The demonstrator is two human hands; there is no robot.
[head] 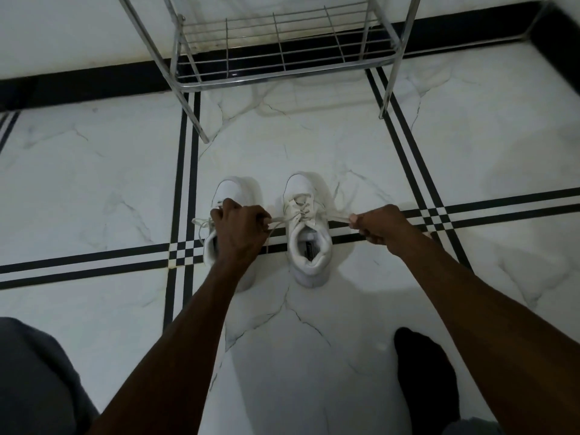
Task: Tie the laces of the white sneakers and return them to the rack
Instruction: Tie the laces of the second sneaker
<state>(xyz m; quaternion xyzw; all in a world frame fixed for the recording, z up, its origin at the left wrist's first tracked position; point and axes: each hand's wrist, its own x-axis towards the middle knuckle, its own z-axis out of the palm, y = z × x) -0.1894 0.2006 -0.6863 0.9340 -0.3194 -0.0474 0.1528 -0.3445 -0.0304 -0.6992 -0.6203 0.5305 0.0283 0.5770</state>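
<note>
Two white sneakers stand side by side on the marble floor, toes pointing away from me. The right sneaker [309,243] has its laces [299,211] pulled out taut to both sides. My left hand [240,232] grips the left lace end and my right hand [379,224] grips the right lace end. The left sneaker [227,191] is partly hidden under my left hand and forearm; its loose lace [201,226] trails off to the left.
A metal wire shoe rack [282,51] stands against the wall just beyond the sneakers, its lowest shelf bare. Black stripes cross the white floor. My knee in grey cloth [34,381] is at lower left and my dark-socked foot [423,378] at lower right.
</note>
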